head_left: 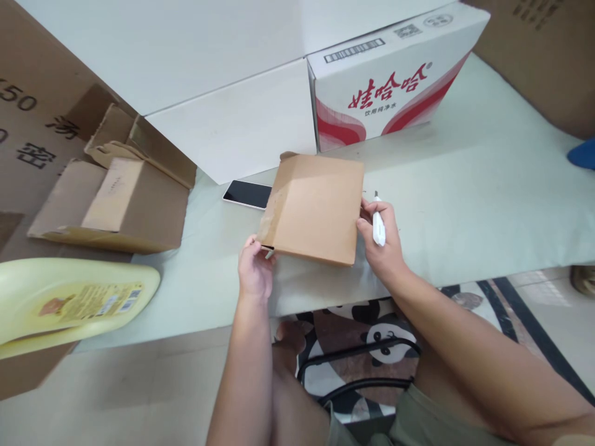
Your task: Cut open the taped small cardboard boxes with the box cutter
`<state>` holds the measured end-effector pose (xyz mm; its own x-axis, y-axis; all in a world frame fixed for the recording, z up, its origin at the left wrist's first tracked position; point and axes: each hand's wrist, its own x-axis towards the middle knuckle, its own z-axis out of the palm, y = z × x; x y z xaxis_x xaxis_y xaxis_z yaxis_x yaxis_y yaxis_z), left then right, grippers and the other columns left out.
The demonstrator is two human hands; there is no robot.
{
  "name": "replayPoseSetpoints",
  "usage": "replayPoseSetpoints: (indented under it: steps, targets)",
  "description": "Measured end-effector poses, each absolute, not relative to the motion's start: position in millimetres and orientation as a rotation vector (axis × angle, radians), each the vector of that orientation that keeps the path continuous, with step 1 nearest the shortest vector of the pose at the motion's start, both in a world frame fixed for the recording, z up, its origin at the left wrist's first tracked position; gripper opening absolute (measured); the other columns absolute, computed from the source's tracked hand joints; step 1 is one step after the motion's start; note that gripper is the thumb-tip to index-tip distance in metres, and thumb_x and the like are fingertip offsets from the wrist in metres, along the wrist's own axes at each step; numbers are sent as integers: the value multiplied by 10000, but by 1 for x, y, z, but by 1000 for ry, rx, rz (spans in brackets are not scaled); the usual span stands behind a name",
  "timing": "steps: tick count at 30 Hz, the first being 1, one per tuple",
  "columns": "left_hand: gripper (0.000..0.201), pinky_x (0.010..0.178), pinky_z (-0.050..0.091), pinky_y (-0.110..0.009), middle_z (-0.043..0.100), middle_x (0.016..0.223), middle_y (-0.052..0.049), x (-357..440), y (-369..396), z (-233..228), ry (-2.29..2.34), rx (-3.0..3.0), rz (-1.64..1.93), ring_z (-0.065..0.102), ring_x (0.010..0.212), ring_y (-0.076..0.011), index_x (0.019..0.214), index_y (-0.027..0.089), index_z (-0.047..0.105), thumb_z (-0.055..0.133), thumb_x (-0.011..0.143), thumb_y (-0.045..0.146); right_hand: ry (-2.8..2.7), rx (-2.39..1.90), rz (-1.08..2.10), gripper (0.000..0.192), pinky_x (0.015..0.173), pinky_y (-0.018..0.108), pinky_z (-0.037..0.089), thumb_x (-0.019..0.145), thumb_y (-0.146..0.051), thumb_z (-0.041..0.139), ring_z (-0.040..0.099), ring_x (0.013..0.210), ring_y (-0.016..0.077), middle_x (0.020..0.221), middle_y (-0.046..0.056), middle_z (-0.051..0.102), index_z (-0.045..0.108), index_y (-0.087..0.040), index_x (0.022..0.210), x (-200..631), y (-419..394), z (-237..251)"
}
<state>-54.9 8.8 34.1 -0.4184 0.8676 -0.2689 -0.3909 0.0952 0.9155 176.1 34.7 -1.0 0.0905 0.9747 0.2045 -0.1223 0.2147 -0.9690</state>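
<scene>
The widest thing before me is the table (488,192), covered in pale green. A big white box (237,127) stands at its back, and beside that a red-and-white carton (385,93) with a printed front. On my left sits an open cardboard box (155,207), flaps up, and nearer me a pale yellow jug (105,303) with a label.

In front of me is the brown box (320,207), flat and tilted, between my two hands; I cannot tell whether its underside touches the table. My left hand (255,269) has its fingers clamped on the near left corner, by a dark gap at the edge. My right hand (383,244) has its fingers closed around the white cutter, thumb and fingertips against the box's right edge.

A dark-screened phone (246,193) lies partly behind the box's left side. Smallest is the white cutter (379,228), its blade tip pointing away from me.
</scene>
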Motion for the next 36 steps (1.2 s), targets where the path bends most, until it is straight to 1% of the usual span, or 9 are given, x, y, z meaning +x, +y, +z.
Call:
replayPoseSetpoints:
  steps: [4,8,15,25,28,32,36]
  targets:
    - [345,563,460,-256,538,699,21,-54,9,35,1344,506,1558,537,641,-148,701,232,555,771,525,433,-1149,-1001,1050,262,1154,554,492,944,-388,621,638,1362,263,1525,99,590,388,-316,1041,176,35,0]
    - [361,556,457,-255,535,697,24,-52,9,37,1352,465,1555,532,646,-146,680,229,549,785,490,427,-1156,-1003,1053,245,1136,559,502,939,-364,618,648,1349,269,1502,99,606,397,-311,1032,177,35,3]
    - [344,539,454,-238,533,696,28,-52,10,33,1346,489,1568,548,621,-135,715,232,543,756,534,432,-1199,-1031,1034,229,1116,540,521,949,-370,608,667,1308,261,1475,86,629,406,-308,1036,178,35,4]
    - [340,533,432,-242,527,710,24,-50,11,31,1378,411,1598,546,639,-142,718,232,561,738,519,442,-1185,-1064,1037,221,1053,519,546,935,-368,616,692,1218,261,1430,82,646,424,-305,1023,177,34,4]
    - [344,537,424,-243,539,723,24,-49,11,27,1383,381,1611,545,646,-142,728,230,562,733,527,451,-1174,-1078,1040,220,1028,506,548,932,-370,616,697,1166,251,1426,88,646,426,-302,1021,176,34,3]
    - [317,567,433,-255,554,726,24,-48,11,23,1377,371,1619,559,667,-152,734,233,541,702,576,456,-1171,-1075,1058,204,977,484,559,934,-354,606,707,1077,230,1440,97,637,427,-298,1014,175,33,1]
    - [337,564,430,-252,579,755,28,-48,12,25,1369,288,1622,562,688,-151,753,230,566,720,539,440,-1169,-1083,1071,212,974,483,555,927,-338,616,712,1060,228,1432,90,634,426,-297,1013,175,33,1]
